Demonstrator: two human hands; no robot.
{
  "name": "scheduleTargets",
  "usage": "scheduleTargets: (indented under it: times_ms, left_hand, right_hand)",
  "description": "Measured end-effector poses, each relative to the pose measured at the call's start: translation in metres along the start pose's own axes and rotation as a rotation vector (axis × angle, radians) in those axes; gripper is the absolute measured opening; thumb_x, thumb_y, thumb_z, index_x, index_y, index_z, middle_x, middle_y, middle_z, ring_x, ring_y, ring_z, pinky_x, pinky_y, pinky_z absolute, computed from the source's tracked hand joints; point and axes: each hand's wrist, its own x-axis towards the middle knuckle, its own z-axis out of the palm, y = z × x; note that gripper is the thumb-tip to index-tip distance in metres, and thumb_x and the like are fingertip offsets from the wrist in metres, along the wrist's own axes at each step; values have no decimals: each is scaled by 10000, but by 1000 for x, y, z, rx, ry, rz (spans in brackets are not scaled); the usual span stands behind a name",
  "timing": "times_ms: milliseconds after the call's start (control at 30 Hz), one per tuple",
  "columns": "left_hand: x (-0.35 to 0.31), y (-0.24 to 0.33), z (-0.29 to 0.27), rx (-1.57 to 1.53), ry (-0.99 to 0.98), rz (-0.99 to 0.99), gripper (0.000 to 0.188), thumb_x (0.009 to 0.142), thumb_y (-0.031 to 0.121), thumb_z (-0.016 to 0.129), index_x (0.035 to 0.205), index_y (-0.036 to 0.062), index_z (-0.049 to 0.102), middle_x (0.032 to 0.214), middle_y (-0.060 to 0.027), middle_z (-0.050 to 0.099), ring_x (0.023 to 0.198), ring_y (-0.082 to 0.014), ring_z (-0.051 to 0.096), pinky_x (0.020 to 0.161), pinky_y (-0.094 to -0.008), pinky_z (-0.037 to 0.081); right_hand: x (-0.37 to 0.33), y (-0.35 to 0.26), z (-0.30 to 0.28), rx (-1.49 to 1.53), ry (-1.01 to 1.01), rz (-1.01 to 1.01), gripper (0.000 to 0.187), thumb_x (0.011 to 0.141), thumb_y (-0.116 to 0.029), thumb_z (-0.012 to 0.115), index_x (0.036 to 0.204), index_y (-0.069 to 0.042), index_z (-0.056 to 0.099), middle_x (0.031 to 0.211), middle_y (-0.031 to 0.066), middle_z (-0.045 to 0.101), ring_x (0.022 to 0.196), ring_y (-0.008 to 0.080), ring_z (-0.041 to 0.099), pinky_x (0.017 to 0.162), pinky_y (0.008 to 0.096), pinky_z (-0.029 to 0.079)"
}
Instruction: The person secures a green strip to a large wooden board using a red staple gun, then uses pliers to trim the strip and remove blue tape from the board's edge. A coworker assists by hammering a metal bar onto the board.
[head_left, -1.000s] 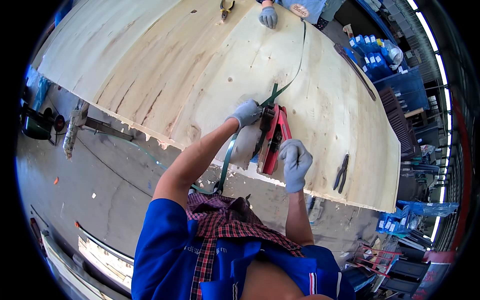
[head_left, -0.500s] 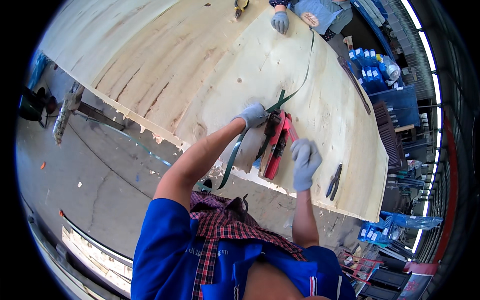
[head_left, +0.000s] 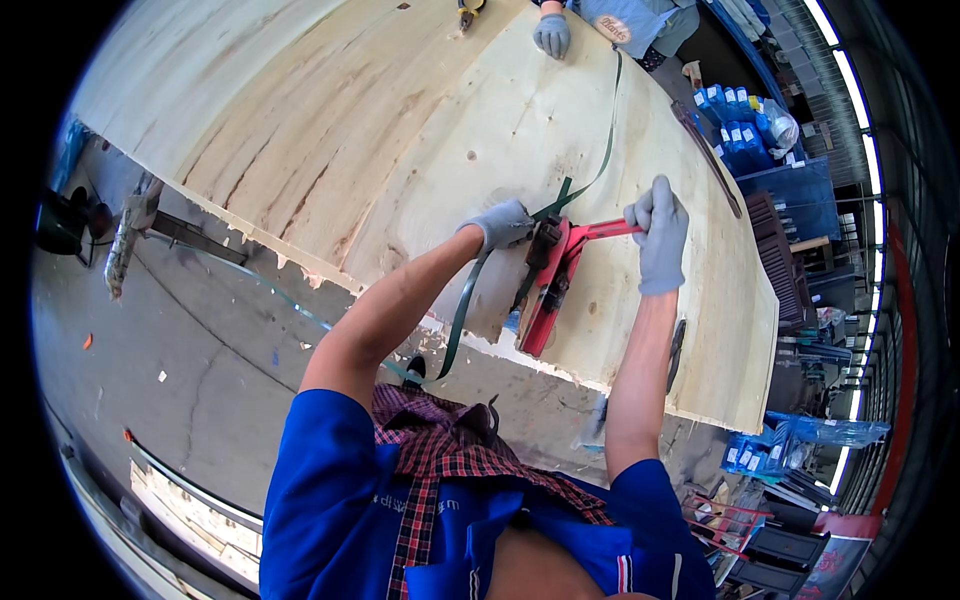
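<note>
On the plywood sheet (head_left: 440, 170) lies a red and black strapping tensioner (head_left: 545, 305), close to the sheet's near edge. A green strap (head_left: 606, 160) runs from the far edge into the tool's head, and its loose tail hangs in a loop over the near edge. My left hand (head_left: 503, 224), in a grey glove, is closed on the strap just left of the head. My right hand (head_left: 660, 235), gloved too, grips the end of the tool's red lever, which is swung out to the right. Dark-handled pliers (head_left: 676, 352) lie partly hidden behind my right forearm.
Yellow-handled pliers (head_left: 467, 16) lie at the sheet's far side. Beyond them rests a co-worker's gloved hand (head_left: 551, 36). A long dark metal bar (head_left: 708, 155) lies along the right edge. Blue-wrapped bundles (head_left: 738, 125) stand beyond it. Wood scraps litter the concrete floor (head_left: 230, 330).
My right hand has moved up and to the right, swinging the tensioner's lever outward. My left hand stays at the strap beside the tool's head.
</note>
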Motion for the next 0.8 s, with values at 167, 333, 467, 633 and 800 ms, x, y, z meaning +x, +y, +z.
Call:
scheduleTargets:
  times_ms: [167,333,467,633,800]
  left_hand:
    - [-8,12,-5,3,-33,-44,274,871,233,531,748,9,632,587,-57,547,489,-160,538,443,-310,411]
    - [-9,12,-4,-93,-10,-93,290,882,247,535,739,9,619,582,-55,540,482,-151,530,419,-309,399]
    - [-10,13,5,-70,-82,-52,297,896,259,531,744,16,605,606,-46,545,492,-138,526,407,-294,389]
    - [-17,26,-1,-225,-144,-171,283,906,300,522,811,52,620,624,-21,533,483,-126,498,403,-265,381]
    - [-12,21,-7,-176,-177,-198,274,899,308,518,843,69,638,660,-29,559,497,-131,503,399,-269,385]
  right_hand:
    - [1,1,7,8,25,-25,420,975,-317,477,625,-119,358,524,-30,309,508,87,376,446,227,252]
    - [-121,57,27,-21,76,-325,367,968,-83,403,606,-67,350,554,19,397,513,106,394,491,256,329]
    - [-148,97,23,-243,-31,-660,215,826,-1,459,614,-28,431,591,66,474,579,210,497,548,313,422]
    - [-144,95,18,-243,-72,-650,216,844,-26,515,634,-38,468,603,68,508,589,240,529,545,329,443]
    - [-134,89,12,-181,-115,-628,240,911,-75,497,674,-38,481,605,42,504,555,163,497,512,285,407]
